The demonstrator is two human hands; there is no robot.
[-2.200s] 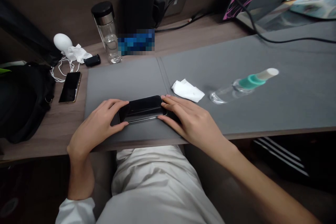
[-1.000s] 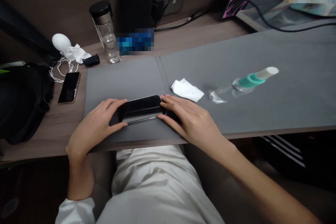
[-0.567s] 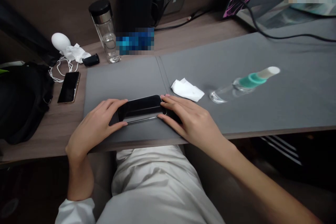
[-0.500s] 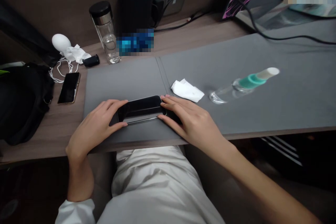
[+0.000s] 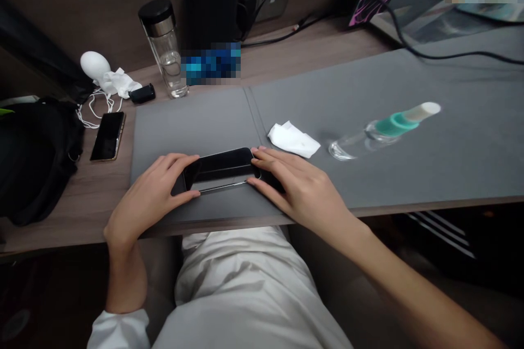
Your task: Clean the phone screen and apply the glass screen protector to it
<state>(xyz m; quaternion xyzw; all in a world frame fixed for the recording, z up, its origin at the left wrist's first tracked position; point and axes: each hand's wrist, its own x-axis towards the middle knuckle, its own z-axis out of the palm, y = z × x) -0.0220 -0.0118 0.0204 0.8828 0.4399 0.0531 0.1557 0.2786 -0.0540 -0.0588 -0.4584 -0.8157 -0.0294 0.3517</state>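
Black smartphone point(image 5: 221, 166) lying flat, glass side up, on grey desk mat point(image 5: 196, 120), close to front edge of counter point(image 5: 311, 43). L hand point(image 5: 149, 191) gripping its left end, fingers over far edge, thumb on near edge. R hand point(image 5: 301, 182) gripping right end same way. Both hands half closed around phone, holding it down on mat, not lifting it. Step in hand looks like steadying/aligning phone w/ both hands. Next move prob. needs one hand freed, neither is spare now. Nearby: white tissue point(image 5: 292, 139) just past R hand, glass spray bottle point(image 5: 385, 130) w/ teal collar lying on its side on mat, 2nd phone point(image 5: 107, 136) on counter left of mat.
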